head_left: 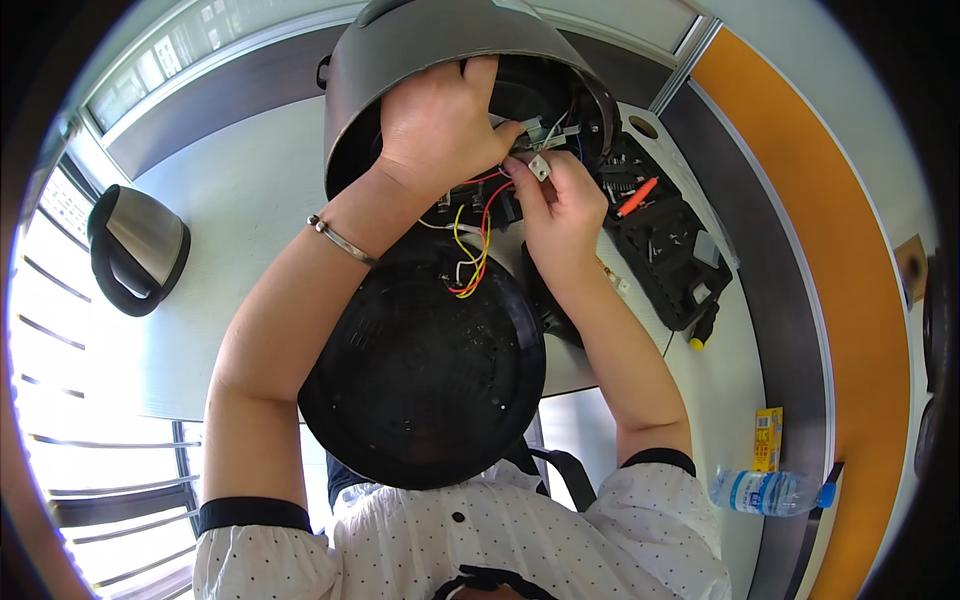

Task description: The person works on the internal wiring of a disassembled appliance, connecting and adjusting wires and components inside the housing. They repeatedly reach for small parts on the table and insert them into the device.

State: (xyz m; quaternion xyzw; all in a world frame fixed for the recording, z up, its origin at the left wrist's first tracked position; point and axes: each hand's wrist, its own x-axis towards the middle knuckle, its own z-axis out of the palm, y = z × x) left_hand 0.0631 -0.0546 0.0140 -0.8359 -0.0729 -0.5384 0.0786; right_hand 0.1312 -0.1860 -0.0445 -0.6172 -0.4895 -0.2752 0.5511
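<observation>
A dark grey, drum-shaped appliance housing lies on its side, its opening toward me. My left hand reaches into that opening, thumb and one finger stretched apart, the other fingertips hidden. Just to its right, my right hand pinches a small white connector block. Metal brackets and thin wires show behind the connector. Red and yellow wires run down from the housing to a round black base, which leans toward my lap.
An open black tool case holds bits and an orange-red tool. A screwdriver with a yellow end lies beside it. The kettle stands left. At right are a water bottle and a yellow box.
</observation>
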